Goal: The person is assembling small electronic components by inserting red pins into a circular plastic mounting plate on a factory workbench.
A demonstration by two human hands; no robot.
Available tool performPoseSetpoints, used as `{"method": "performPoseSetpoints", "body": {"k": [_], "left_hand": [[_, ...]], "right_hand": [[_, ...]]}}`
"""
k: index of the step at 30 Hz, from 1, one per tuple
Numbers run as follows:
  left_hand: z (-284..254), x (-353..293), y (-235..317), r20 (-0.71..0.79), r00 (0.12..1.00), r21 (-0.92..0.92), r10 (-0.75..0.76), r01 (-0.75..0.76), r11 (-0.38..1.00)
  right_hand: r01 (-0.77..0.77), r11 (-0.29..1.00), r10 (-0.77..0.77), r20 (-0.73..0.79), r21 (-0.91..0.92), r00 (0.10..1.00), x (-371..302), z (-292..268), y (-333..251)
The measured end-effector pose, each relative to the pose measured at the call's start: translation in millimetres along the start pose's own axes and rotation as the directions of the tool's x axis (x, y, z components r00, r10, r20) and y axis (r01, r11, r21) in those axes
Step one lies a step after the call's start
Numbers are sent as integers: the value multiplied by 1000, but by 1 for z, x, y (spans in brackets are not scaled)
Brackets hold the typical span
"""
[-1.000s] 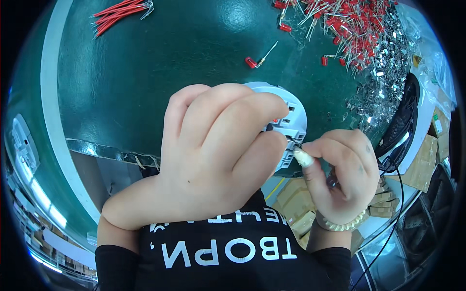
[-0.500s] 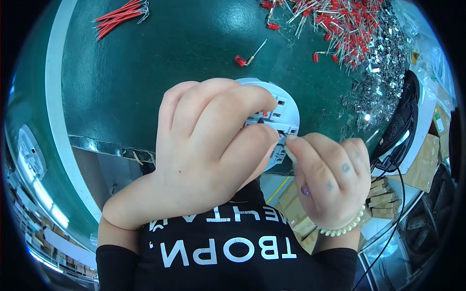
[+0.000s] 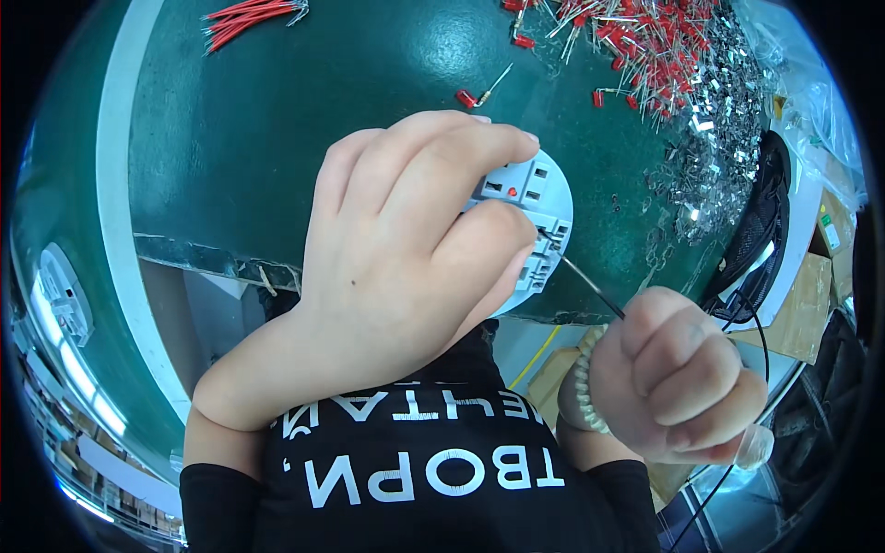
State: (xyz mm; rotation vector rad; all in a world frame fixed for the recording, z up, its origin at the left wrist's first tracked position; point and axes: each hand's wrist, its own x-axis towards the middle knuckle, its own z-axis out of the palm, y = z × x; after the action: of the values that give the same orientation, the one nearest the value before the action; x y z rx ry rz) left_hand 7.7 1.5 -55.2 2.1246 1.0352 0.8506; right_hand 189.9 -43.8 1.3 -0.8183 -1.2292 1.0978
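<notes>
My left hand (image 3: 406, 230) is closed round a round white plastic socket housing (image 3: 555, 189) at the near edge of the table, thumb and forefinger on its face. Slots, raised compartments and a small red light show on that face; my palm hides its left part. My right hand (image 3: 687, 373) is a fist round what looks like a screwdriver (image 3: 595, 286). Its handle is hidden in my fingers. The thin metal shaft slants up-left, its tip at a compartment of the housing beside my left thumb. A red lamp piece with bent wire leads (image 3: 468, 98) lies beyond my left fingers.
On the green table (image 3: 277, 147), a bundle of red wires (image 3: 249, 23) lies far left. Red lamp pieces (image 3: 659, 55) and small metal clips (image 3: 728, 101) are heaped far right. A black mesh item (image 3: 751, 230) and cardboard boxes (image 3: 797, 304) stand at the right.
My right hand has drawn back right and downward from its pinch at the housing's edge, turned over, and now points the screwdriver shaft at the housing. My left hand and the housing shifted slightly upward.
</notes>
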Motion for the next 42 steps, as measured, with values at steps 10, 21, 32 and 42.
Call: {"method": "performPoseSetpoints", "body": {"k": [10, 21, 32, 42], "left_hand": [[-17, 2, 14, 173, 983, 14, -55, 53, 998], [-20, -5, 4, 255, 966, 94, -42, 18, 995], [-82, -65, 5, -34, 982, 147, -185, 188, 971], [-189, -273, -24, -825, 482, 471, -296, 875, 111]], "right_hand": [[-14, 964, 87, 263, -266, 961, 8, -6, -4], [-142, 986, 157, 196, -87, 968, 30, 0, 14], [168, 963, -158, -62, 211, 985, 8, -34, 7], [20, 984, -33, 70, 175, 997, -10, -38, 15]]}}
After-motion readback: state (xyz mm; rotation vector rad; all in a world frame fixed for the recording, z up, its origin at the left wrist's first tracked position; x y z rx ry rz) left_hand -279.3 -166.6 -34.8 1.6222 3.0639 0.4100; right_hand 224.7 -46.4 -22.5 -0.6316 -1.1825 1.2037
